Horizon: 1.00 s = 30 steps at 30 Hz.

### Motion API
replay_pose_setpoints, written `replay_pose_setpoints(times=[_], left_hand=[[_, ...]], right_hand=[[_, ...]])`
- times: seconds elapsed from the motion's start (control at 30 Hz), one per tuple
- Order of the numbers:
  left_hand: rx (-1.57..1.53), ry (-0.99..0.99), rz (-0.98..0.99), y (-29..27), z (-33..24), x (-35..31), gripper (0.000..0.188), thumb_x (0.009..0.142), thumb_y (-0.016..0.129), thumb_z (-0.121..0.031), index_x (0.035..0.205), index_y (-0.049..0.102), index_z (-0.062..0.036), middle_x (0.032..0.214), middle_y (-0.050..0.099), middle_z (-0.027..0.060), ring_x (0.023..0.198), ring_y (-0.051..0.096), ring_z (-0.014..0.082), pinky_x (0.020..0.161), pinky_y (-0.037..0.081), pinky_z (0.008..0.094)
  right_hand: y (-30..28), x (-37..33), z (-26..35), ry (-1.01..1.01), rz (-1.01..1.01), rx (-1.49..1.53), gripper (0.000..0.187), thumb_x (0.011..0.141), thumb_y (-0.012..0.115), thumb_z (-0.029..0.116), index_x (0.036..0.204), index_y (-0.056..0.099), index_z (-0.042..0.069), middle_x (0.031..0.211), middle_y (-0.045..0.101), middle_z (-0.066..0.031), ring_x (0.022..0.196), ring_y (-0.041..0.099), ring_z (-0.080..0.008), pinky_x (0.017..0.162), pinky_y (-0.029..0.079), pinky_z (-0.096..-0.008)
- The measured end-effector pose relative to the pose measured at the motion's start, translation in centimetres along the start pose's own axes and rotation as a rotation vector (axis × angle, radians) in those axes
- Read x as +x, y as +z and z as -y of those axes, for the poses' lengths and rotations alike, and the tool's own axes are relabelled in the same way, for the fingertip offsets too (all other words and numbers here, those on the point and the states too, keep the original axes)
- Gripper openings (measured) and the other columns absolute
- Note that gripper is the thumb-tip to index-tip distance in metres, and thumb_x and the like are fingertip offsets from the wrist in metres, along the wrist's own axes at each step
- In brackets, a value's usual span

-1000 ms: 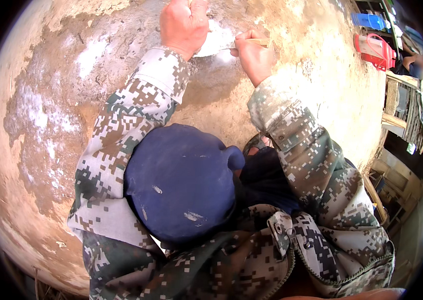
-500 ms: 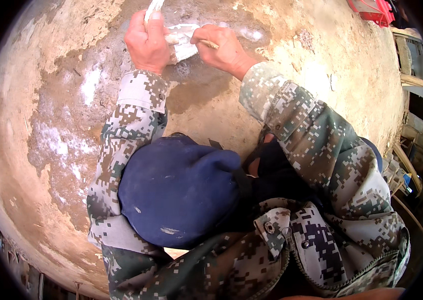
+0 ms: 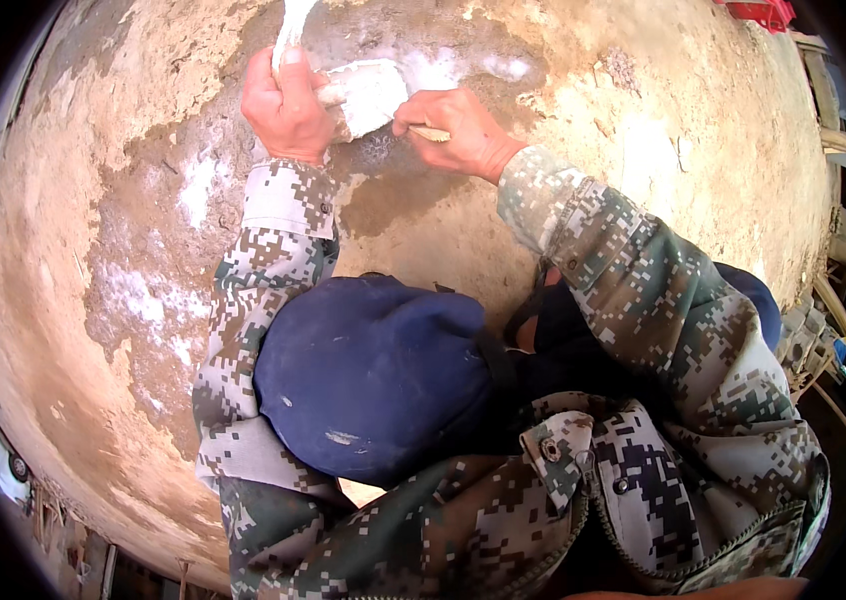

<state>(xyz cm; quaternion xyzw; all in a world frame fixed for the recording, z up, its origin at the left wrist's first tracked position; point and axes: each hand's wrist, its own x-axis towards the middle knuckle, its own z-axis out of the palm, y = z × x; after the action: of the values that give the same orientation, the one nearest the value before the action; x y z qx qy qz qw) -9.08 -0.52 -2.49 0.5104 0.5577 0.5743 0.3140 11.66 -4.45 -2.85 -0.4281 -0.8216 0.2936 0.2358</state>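
My left hand point(image 3: 286, 110) is closed, thumb uppermost, around a white-coated piece whose narrow white strip point(image 3: 295, 25) rises past the thumb to the top edge. Just right of its fingers is a flat, roughly square white-coated piece point(image 3: 375, 95) with a short rounded stub at its left side. Whether strip and flat piece are joined is hidden by the hand. My right hand point(image 3: 455, 130) pinches a thin tool with a pale wooden handle point(image 3: 430, 133). Its fingertips are at the flat piece's lower right corner; the tool's working end is hidden.
Below my hands is rough tan ground point(image 3: 423, 240) with damp dark patches and white smears point(image 3: 148, 300). My bent knee in blue trousers point(image 3: 373, 375) is close under my forearms. A red object point(image 3: 768, 12) lies at the far right, and wood and rubble point(image 3: 828, 330) line the right edge.
Both hands still hold the same things. They sit slightly lower in the picture, the flat white piece is turned a little, and the view has shifted, with the red object nearer the top edge.
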Motion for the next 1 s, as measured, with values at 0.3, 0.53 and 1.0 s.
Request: replay_pose_setpoints(times=[0.3, 0.53, 1.0], left_hand=[[-0.079, -0.028, -0.005, 0.6, 0.0, 1.3, 0.027, 0.097, 0.057, -0.024, 0.095, 0.065, 0.001, 0.062, 0.062, 0.0034, 0.058, 0.055, 0.012, 0.055, 0.043, 0.0295], [-0.056, -0.026, 0.057, -0.3, 1.6, 2.1, 0.028, 0.1, 0.055, -0.024, 0.092, 0.065, 0.0003, 0.066, 0.064, 0.0042, 0.056, 0.052, 0.0089, 0.054, 0.041, 0.0263], [0.017, 0.039, 0.075, 0.3, 0.7, 4.2, 0.023, 0.093, 0.05, -0.019, 0.083, 0.061, -0.0022, 0.064, 0.057, 0.0064, 0.057, 0.052, 0.0167, 0.054, 0.042, 0.0326]], right_hand=[[0.2, 2.0, -1.3, -0.112, -0.051, -0.055, 0.016, 0.072, 0.065, 0.002, 0.085, 0.07, 0.011, 0.084, 0.072, -0.0113, 0.078, 0.069, -0.0306, 0.069, 0.056, -0.0393], [-1.8, 3.6, -0.9, -0.055, -0.081, -0.002, 0.016, 0.075, 0.065, 0.005, 0.088, 0.073, 0.011, 0.083, 0.071, -0.0139, 0.077, 0.069, -0.0317, 0.068, 0.055, -0.0408], [-2.4, 1.5, 0.5, 0.356, -0.353, 0.246, 0.012, 0.085, 0.062, 0.005, 0.089, 0.073, 0.006, 0.075, 0.07, -0.0044, 0.069, 0.063, -0.0121, 0.065, 0.05, -0.0252]])
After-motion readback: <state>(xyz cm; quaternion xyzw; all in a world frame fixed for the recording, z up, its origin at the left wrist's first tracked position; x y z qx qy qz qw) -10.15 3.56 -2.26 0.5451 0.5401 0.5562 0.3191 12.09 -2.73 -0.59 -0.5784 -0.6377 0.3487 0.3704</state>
